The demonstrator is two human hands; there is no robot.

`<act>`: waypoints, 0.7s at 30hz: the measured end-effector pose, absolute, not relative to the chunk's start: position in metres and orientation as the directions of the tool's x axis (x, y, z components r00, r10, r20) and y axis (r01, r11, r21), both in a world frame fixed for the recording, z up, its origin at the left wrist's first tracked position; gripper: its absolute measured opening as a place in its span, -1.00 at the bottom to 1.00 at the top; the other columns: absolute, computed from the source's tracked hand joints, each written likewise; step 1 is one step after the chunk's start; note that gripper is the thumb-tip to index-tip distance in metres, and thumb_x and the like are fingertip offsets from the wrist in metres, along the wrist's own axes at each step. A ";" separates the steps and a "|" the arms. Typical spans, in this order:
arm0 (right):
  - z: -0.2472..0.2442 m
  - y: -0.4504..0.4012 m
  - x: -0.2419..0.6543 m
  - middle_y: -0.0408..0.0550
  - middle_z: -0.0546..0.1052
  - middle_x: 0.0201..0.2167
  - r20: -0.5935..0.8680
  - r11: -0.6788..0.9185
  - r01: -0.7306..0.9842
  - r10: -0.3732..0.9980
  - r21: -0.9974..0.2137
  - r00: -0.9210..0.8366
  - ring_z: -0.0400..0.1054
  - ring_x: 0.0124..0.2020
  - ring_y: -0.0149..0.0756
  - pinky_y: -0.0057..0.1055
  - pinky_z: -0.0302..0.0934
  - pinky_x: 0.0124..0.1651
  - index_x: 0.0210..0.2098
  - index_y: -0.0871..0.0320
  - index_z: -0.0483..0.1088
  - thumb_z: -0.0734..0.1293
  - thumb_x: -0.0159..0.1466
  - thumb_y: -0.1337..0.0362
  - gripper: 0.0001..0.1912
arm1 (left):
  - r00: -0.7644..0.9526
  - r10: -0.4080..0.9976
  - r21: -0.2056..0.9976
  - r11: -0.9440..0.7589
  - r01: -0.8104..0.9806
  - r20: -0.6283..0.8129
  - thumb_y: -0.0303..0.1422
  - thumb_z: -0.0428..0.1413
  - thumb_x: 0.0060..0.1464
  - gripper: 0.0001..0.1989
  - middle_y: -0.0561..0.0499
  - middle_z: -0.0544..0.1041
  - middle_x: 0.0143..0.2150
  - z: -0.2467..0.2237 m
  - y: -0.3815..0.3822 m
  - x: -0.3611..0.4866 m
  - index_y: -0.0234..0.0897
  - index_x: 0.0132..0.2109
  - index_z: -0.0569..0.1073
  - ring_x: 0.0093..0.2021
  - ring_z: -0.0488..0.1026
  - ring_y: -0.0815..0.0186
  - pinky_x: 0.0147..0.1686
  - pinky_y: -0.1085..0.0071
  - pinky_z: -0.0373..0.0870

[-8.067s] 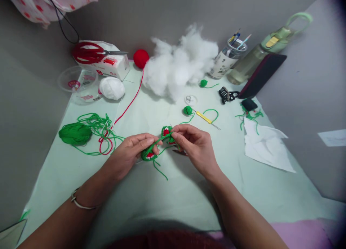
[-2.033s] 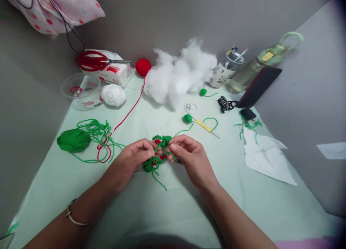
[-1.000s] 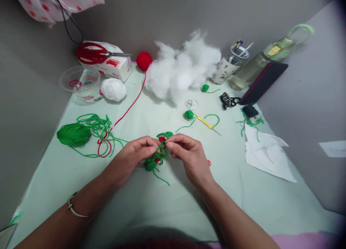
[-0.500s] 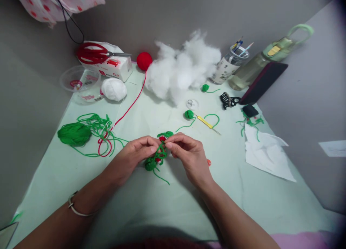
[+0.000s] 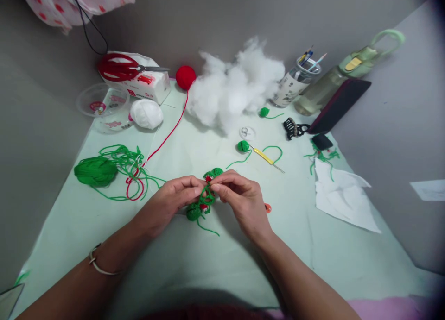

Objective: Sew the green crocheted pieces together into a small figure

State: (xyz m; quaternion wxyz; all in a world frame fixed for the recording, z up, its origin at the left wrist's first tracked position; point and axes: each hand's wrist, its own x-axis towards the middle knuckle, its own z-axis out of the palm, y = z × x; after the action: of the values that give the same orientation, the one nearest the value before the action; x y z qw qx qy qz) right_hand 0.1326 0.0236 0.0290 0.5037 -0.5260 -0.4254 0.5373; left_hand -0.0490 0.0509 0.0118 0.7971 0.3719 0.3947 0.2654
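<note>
Both my hands meet over a small green crocheted piece (image 5: 193,212) with red and white parts, just above the table. My left hand (image 5: 181,195) is closed, thumb and fingers pinching the piece from the left. From the right, my right hand (image 5: 239,192) pinches green yarn at its upper middle; the exact grip is partly hidden by the fingers. A loose green tail hangs below the piece. Beyond my hands lie a small green crocheted ball (image 5: 243,146) and a yellow-handled crochet hook (image 5: 263,156). An orange object (image 5: 267,208) shows partly behind my right hand.
Green yarn (image 5: 95,172) lies tangled at left. White yarn (image 5: 146,114), a red yarn ball (image 5: 185,77), scissors (image 5: 120,67) on a box and fluffy stuffing (image 5: 236,88) sit behind. At right stand a pencil cup (image 5: 290,86), a bottle (image 5: 321,95) and crumpled paper (image 5: 342,199).
My hands hold nearly the same place. The fingers of my right hand have shifted slightly left, and the crocheted piece has turned a little between them.
</note>
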 end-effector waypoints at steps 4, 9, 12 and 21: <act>0.029 0.024 0.133 -0.13 0.52 -0.43 -0.168 -0.161 -0.136 0.985 -0.978 0.044 0.27 -0.50 -0.44 -0.42 0.26 -0.38 -0.45 0.10 0.60 0.52 0.13 0.25 -0.93 | 0.567 0.685 0.761 0.632 -0.147 -0.458 -0.27 0.21 0.16 -0.83 0.01 0.53 -0.30 0.010 0.051 -0.049 -0.29 -0.29 0.50 -0.30 0.47 0.35 -0.24 0.43 0.38; 0.028 0.025 0.131 -0.14 0.54 -0.44 -0.186 -0.177 -0.183 0.982 -0.967 0.033 0.27 -0.51 -0.45 -0.43 0.26 -0.39 -0.46 0.09 0.60 0.53 0.11 0.25 -0.92 | 0.586 0.660 0.724 0.668 -0.173 -0.469 -0.27 0.23 0.15 -0.82 0.00 0.57 -0.32 0.010 0.051 -0.048 -0.31 -0.29 0.50 -0.33 0.51 0.34 -0.27 0.42 0.42; 0.026 0.025 0.130 -0.14 0.54 -0.46 -0.200 -0.192 -0.188 0.979 -0.963 0.025 0.28 -0.52 -0.44 -0.42 0.26 -0.40 -0.47 0.10 0.59 0.54 0.10 0.23 -0.90 | 0.590 0.665 0.723 0.665 -0.187 -0.458 -0.27 0.25 0.13 -0.79 0.01 0.55 -0.37 0.011 0.051 -0.047 -0.32 -0.33 0.46 -0.36 0.51 0.33 -0.31 0.42 0.42; 0.026 0.025 0.129 -0.17 0.52 -0.55 -0.224 -0.217 -0.236 0.974 -0.947 0.006 0.30 -0.56 -0.45 -0.44 0.25 -0.44 -0.44 0.13 0.57 0.55 0.10 0.20 -0.85 | 0.629 0.642 0.718 0.671 -0.185 -0.438 -0.26 0.20 0.21 -0.80 -0.04 0.63 -0.24 0.009 0.050 -0.049 -0.29 -0.27 0.42 -0.31 0.56 0.35 -0.28 0.45 0.46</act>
State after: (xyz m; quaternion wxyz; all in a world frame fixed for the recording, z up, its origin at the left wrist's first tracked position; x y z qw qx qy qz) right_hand 0.1293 0.0245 0.0265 0.5045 -0.4984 -0.3703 0.6000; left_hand -0.0490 0.0501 0.0089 0.8429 0.3228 0.3537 0.2454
